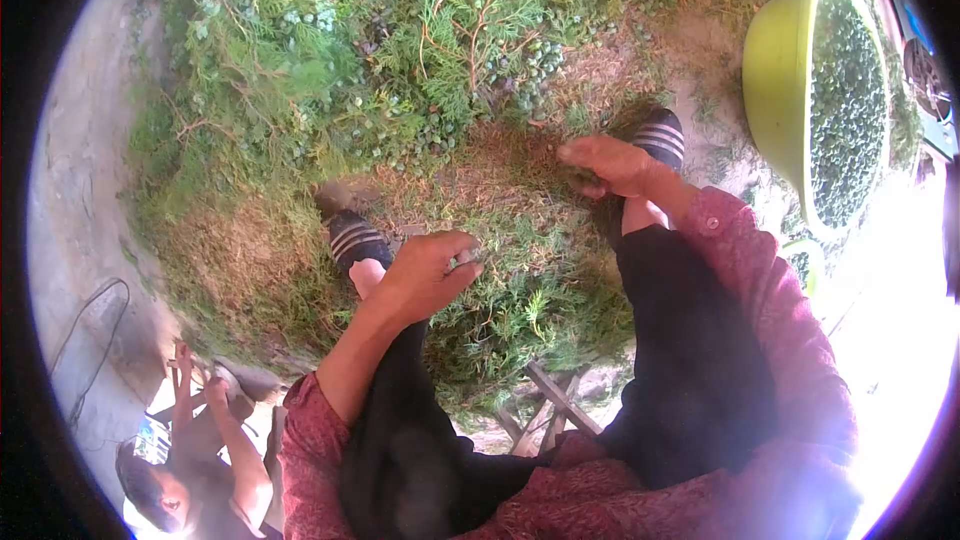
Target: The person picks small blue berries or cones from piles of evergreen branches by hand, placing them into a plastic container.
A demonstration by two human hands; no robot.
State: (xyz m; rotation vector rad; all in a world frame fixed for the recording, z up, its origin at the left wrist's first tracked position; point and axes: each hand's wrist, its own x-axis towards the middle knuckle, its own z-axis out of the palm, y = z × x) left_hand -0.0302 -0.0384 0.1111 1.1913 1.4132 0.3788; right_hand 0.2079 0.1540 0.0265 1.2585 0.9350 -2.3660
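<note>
Two hands are working over the cut green sprigs point(520, 280) piled between your feet. Your left hand point(430, 275) is curling shut, thumb & fingertips pinching a small pale-green bit, prob. a berry, just above the sprigs by your left sandal point(352, 240). Your right hand point(608, 165) is lying knuckles-up w/ fingers bent into the pile next to the right sandal point(660, 138); can't tell what it's gripping, if anything. A lime-green basin point(785, 90) full of small green berries is sitting at far right, well apart. Another person point(195, 460) is crouching at lower left.
</note>
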